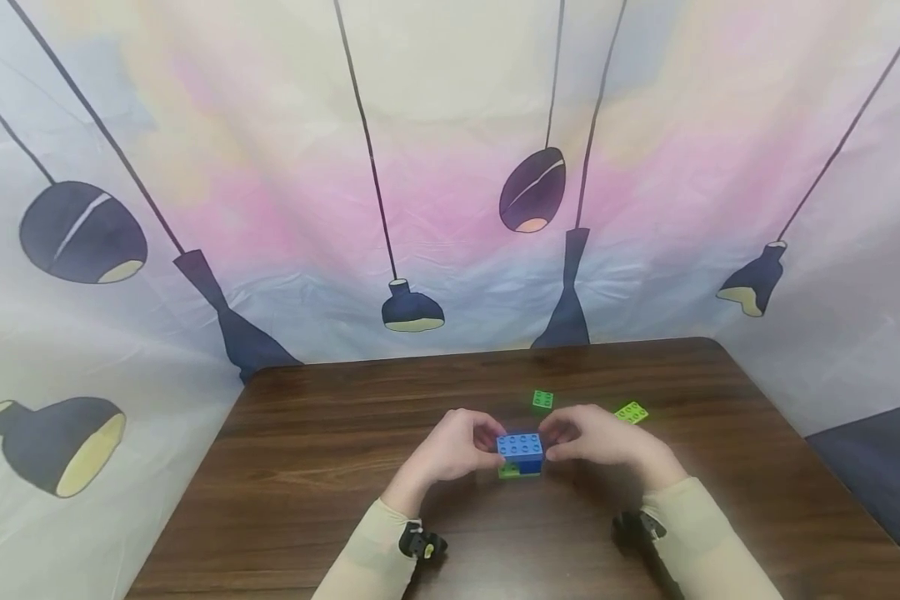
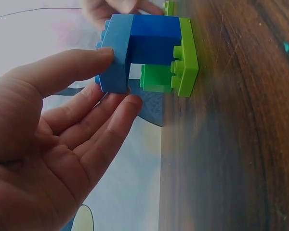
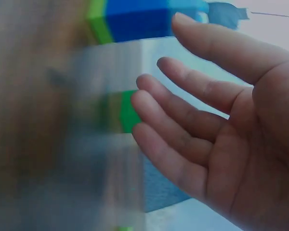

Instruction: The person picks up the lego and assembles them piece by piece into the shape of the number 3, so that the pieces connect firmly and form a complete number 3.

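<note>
Light-blue brick (image 2: 116,53), dark-blue brick (image 2: 155,41), lime plate (image 2: 188,57), brown wood-grained table (image 1: 330,450)

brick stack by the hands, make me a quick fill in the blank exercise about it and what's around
1. The stack's top brick is light ____.
2. Its bottom brick is lime ____.
3. The left hand holds the top brick between its fingers and ____.
4. In the head view, the loose lime brick lies just beyond the ____ hand.

Missing words: blue; green; thumb; right.
</note>
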Action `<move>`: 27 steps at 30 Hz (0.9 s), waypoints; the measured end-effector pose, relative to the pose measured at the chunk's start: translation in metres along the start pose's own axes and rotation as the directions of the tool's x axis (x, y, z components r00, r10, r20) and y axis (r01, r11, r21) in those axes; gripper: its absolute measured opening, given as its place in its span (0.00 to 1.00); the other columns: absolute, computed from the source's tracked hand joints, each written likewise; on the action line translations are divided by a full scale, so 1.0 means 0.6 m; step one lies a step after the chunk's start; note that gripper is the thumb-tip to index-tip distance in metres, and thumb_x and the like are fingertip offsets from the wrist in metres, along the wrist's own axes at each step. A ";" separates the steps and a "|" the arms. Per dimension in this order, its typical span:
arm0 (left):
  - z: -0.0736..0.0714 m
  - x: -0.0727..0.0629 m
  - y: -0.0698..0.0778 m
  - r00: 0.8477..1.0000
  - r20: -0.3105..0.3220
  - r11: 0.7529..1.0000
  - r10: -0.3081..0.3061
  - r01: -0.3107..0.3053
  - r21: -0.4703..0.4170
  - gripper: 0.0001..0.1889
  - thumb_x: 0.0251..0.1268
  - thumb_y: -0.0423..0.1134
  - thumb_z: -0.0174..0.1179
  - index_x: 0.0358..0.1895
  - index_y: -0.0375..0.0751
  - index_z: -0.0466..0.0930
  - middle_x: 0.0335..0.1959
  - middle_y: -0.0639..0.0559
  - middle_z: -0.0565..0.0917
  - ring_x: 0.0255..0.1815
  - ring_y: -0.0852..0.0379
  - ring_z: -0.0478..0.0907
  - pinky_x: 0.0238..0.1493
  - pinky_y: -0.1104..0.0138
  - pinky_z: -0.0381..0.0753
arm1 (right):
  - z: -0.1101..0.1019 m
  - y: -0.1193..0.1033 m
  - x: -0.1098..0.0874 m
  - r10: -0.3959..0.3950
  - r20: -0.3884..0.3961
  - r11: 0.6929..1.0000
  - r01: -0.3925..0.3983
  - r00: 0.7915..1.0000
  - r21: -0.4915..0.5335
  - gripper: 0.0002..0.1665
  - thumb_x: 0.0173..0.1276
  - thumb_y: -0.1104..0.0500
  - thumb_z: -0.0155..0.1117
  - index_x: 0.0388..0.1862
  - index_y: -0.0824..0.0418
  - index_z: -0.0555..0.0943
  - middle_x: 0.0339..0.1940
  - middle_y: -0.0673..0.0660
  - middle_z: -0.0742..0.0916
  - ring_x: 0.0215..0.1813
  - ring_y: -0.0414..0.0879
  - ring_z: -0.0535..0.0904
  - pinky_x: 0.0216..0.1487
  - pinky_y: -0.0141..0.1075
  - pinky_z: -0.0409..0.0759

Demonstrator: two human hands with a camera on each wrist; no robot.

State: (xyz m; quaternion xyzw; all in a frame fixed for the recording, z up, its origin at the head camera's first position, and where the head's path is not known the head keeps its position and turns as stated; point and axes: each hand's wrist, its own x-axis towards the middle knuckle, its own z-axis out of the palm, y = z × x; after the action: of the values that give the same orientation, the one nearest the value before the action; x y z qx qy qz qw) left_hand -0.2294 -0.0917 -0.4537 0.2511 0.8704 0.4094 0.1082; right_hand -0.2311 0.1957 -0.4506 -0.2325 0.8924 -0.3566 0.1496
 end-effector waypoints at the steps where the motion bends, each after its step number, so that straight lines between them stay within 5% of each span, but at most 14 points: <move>1: 0.001 0.000 0.000 1.000 0.000 1.000 0.000 0.000 0.002 0.14 0.60 0.38 0.80 0.48 0.46 0.90 0.38 0.57 0.88 0.39 0.61 0.84 0.44 0.66 0.86 | -0.007 -0.002 0.001 0.005 -0.012 1.000 -0.005 1.000 -0.003 0.23 0.71 0.51 0.78 0.60 0.58 0.86 0.51 0.50 0.90 0.53 0.48 0.86 0.57 0.52 0.85; 7: 0.005 0.000 0.002 1.000 0.003 1.000 -0.004 0.004 0.008 0.14 0.61 0.39 0.80 0.49 0.45 0.90 0.39 0.57 0.88 0.40 0.62 0.84 0.44 0.66 0.86 | -0.045 -0.010 0.010 0.040 -0.143 0.999 -0.035 0.989 0.032 0.26 0.73 0.51 0.76 0.65 0.61 0.84 0.56 0.56 0.90 0.58 0.52 0.85 0.61 0.56 0.83; 16: 0.005 0.000 0.006 1.000 -0.001 1.000 -0.014 0.014 0.016 0.14 0.60 0.38 0.80 0.48 0.45 0.91 0.39 0.56 0.89 0.39 0.62 0.84 0.44 0.66 0.86 | -0.047 0.025 0.035 0.049 -0.346 0.999 -0.044 0.937 0.022 0.26 0.74 0.55 0.75 0.67 0.61 0.83 0.60 0.62 0.88 0.59 0.57 0.85 0.60 0.57 0.83; 20: 0.004 0.001 0.006 1.000 -0.001 1.000 -0.017 0.017 0.015 0.14 0.59 0.38 0.81 0.48 0.45 0.91 0.39 0.55 0.89 0.39 0.63 0.85 0.44 0.66 0.87 | -0.038 0.037 0.047 0.080 -0.358 0.997 -0.071 0.930 0.038 0.30 0.72 0.54 0.76 0.69 0.61 0.81 0.64 0.62 0.87 0.65 0.60 0.83 0.64 0.59 0.80; 27: 0.000 -0.002 0.006 0.999 -0.006 0.999 -0.033 0.033 0.013 0.14 0.60 0.39 0.81 0.48 0.46 0.91 0.39 0.57 0.89 0.40 0.62 0.85 0.45 0.65 0.87 | -0.017 0.046 0.067 0.100 -0.294 0.995 -0.096 0.950 0.028 0.34 0.72 0.51 0.76 0.72 0.60 0.79 0.69 0.63 0.84 0.72 0.63 0.77 0.70 0.63 0.74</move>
State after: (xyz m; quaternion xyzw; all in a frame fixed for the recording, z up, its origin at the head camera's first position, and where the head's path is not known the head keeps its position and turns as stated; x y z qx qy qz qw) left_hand -0.2271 -0.0900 -0.4510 0.2364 0.8774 0.4025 0.1108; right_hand -0.2784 0.1983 -0.4672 -0.1311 0.9127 -0.3855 0.0337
